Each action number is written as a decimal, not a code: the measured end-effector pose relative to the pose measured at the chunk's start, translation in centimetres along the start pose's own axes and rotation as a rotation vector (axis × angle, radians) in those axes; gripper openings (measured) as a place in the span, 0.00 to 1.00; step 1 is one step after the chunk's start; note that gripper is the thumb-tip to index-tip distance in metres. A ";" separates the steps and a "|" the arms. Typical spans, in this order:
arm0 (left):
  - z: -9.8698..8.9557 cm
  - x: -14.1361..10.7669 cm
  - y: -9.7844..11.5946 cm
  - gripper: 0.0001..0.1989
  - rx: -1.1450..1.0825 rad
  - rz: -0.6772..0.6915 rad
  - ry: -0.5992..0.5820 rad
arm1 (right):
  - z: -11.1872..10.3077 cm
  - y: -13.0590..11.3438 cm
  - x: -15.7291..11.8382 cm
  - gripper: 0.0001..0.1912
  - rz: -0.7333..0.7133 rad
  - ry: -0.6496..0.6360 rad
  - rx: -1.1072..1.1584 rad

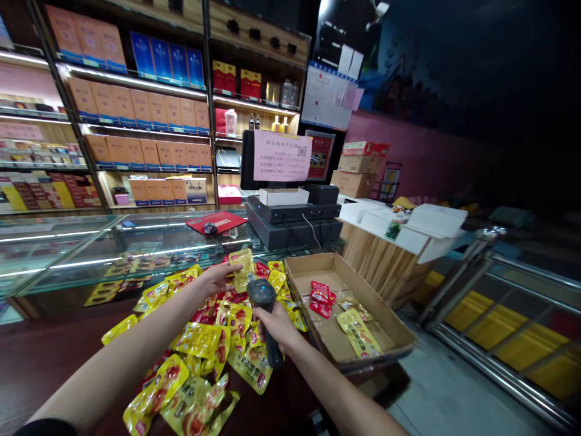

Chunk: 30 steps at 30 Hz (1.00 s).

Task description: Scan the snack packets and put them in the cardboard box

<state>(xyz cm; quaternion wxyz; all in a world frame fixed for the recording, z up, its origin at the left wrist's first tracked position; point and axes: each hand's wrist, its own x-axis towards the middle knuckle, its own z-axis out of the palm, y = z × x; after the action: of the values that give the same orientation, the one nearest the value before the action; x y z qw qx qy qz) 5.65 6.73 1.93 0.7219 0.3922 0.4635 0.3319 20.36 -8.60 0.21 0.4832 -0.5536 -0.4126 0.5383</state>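
Note:
My left hand (221, 278) is closed on the edge of a yellow snack packet (242, 264), held up above the pile. In my right hand (278, 327) is a dark handheld barcode scanner (262, 293), gripped by its handle, with its head close to the lower edge of that packet. Under both hands spreads a heap of yellow and red snack packets (198, 340) on a dark red table. To the right of the scanner stands a shallow cardboard box (313, 265). Inside it lie a few red packets (321, 299) and a yellow packet (358, 333).
Behind the heap runs a glass display counter (136, 239) with a red mouse pad (216, 222) and a monitor (247, 158) above a black cash drawer (295, 233). Shelves of boxed goods (149, 109) line the back wall. A metal railing (512, 339) stands at the right.

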 end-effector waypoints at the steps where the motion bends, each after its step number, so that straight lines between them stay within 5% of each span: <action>1: -0.1 0.0 0.0 0.18 0.001 0.001 -0.004 | 0.2 0.2 0.1 0.06 -0.002 0.005 -0.010; 30: -0.4 0.0 -0.5 0.18 0.064 -0.014 -0.017 | 1.2 1.6 0.9 0.06 -0.001 0.013 -0.050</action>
<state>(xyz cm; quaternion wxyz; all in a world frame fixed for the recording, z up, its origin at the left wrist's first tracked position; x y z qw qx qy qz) 5.35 6.58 1.36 0.7152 0.4148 0.4703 0.3085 19.18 -7.97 -1.45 0.4722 -0.5689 -0.4229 0.5239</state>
